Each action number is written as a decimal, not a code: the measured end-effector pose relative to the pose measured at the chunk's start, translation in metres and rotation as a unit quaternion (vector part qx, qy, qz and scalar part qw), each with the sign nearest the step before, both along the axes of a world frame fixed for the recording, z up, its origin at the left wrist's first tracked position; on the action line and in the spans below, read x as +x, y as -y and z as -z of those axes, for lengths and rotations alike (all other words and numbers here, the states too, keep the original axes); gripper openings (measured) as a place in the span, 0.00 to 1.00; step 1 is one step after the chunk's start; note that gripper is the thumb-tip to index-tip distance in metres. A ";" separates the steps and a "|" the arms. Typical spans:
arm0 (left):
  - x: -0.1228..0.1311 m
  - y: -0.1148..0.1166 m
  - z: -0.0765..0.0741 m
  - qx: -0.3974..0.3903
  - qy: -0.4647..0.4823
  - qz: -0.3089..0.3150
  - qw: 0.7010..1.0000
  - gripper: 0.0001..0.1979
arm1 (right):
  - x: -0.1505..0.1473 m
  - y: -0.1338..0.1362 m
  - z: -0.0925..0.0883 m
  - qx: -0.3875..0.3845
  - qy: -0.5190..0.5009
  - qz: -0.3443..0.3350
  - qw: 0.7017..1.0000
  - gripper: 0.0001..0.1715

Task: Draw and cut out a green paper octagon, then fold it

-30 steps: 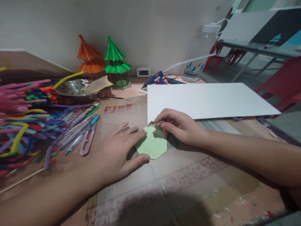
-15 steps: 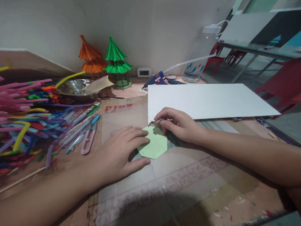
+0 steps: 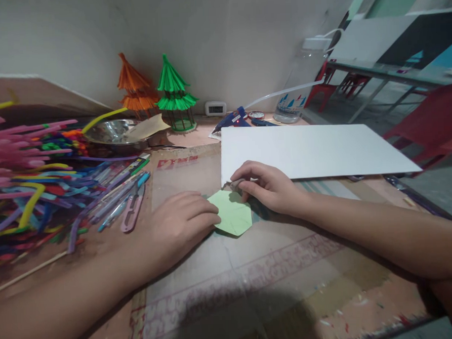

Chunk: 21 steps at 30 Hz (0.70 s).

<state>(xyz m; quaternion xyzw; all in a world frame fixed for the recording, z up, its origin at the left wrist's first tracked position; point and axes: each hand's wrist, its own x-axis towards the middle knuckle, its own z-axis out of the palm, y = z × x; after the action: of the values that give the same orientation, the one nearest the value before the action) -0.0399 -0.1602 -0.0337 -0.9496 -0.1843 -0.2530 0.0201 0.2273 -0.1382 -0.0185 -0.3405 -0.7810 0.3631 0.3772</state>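
A pale green paper polygon (image 3: 235, 216) with faint pencil lines lies on the covered table. My left hand (image 3: 188, 215) is closed at its left edge, fingertips on top and the thumb hidden below. At the far edge of the paper, my right hand (image 3: 265, 185) pinches a small grey lump (image 3: 236, 184) that looks like an eraser. Just beyond that hand is the near left corner of a white board (image 3: 314, 151).
Pipe cleaners (image 3: 29, 181) pile up at the left, with pink snips (image 3: 131, 212) and pens nearby. Behind are a metal bowl (image 3: 109, 136), orange (image 3: 128, 74) and green (image 3: 173, 87) pagoda models, a small clock (image 3: 215, 108), a glue gun (image 3: 231, 120) and a bottle (image 3: 297, 88).
The green paper has turned slightly and shifted a little right. My left fingers have drawn together at its edge, the thumb tucking out of sight. My right hand stays nearly in place.
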 end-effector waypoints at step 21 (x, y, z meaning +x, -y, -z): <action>0.004 0.006 -0.003 -0.166 -0.030 -0.079 0.982 0.18 | 0.003 0.004 -0.003 0.188 0.134 -0.077 0.970 0.07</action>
<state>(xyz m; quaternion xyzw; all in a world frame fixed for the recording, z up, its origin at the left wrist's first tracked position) -0.0356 -0.1657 -0.0309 -0.9292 -0.2976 -0.1879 -0.1126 0.2301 -0.1425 -0.0157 -0.2474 -0.9026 0.1891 0.2973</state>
